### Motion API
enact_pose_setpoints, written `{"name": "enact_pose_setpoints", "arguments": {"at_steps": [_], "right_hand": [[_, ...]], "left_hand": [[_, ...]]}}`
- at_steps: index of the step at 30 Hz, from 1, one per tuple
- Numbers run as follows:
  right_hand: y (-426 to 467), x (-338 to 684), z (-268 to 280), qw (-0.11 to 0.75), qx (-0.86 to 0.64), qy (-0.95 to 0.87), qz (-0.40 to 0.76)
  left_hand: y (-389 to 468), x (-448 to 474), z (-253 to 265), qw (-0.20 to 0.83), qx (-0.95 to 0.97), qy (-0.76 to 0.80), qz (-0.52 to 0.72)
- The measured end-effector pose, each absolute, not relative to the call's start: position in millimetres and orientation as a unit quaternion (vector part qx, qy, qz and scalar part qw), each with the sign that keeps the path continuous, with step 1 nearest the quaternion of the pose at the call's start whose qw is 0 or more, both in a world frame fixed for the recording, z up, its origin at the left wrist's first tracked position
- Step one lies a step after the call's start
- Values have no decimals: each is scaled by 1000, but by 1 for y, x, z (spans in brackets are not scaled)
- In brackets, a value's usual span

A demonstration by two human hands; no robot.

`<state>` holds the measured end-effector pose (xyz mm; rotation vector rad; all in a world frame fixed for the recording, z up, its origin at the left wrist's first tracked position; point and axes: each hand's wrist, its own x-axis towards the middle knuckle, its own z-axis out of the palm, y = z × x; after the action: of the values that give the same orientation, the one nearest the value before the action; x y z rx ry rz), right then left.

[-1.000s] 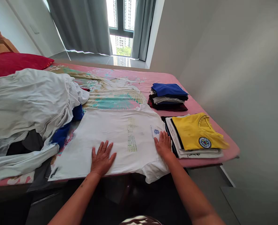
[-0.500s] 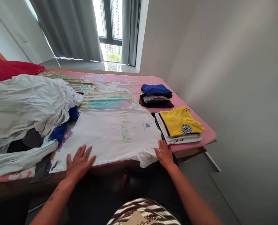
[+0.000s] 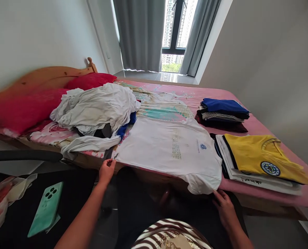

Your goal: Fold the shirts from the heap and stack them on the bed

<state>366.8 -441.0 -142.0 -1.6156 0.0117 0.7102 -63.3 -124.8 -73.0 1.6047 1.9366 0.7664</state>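
Note:
A white T-shirt (image 3: 156, 145) with a small blue chest print lies spread flat on the bed's near edge, its collar side to the right. My left hand (image 3: 107, 173) pinches the hem corner at the shirt's lower left. At the right, my right hand (image 3: 224, 205) has its thumb and fingers closed on the edge of the near sleeve. Just right of the shirt lies a folded stack topped by a yellow T-shirt (image 3: 252, 152) with a round badge. Behind that is another folded stack with a blue garment (image 3: 221, 103) on top.
A loose heap of white clothes (image 3: 99, 105) lies to the left, beside red pillows (image 3: 34, 105) and the wooden headboard (image 3: 52, 74). A green phone (image 3: 47, 207) and a plastic bag (image 3: 3, 199) rest on a dark surface at lower left. A wall borders the bed's right side.
Both hands were flat on the shirt; now they pinch it, the left at the hem corner and the right at the sleeve. The view has swung left, bringing the headboard and phone into sight.

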Motion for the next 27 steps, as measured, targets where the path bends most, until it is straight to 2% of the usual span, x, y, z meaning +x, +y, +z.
{"name": "enact_pose_setpoints", "arguments": {"at_steps": [3, 6, 11, 14, 21, 27], "right_hand": [[-431, 367, -132, 663, -647, 48, 373], [-425, 362, -124, 645, -624, 41, 438], [-421, 353, -120, 660, -590, 6, 466], [-420, 351, -115, 686, -564, -17, 460], [-425, 338, -108, 593, -604, -59, 529], [-433, 334, -116, 588, -637, -31, 498]], "left_hand": [[-116, -60, -72, 266, 564, 734, 268], [-103, -59, -75, 276, 549, 745, 260], [-90, -56, -78, 435, 442, 703, 349], [-87, -56, -76, 487, 403, 681, 370], [-84, -60, -67, 465, 474, 662, 347], [-86, -63, -61, 419, 566, 644, 298]]}}
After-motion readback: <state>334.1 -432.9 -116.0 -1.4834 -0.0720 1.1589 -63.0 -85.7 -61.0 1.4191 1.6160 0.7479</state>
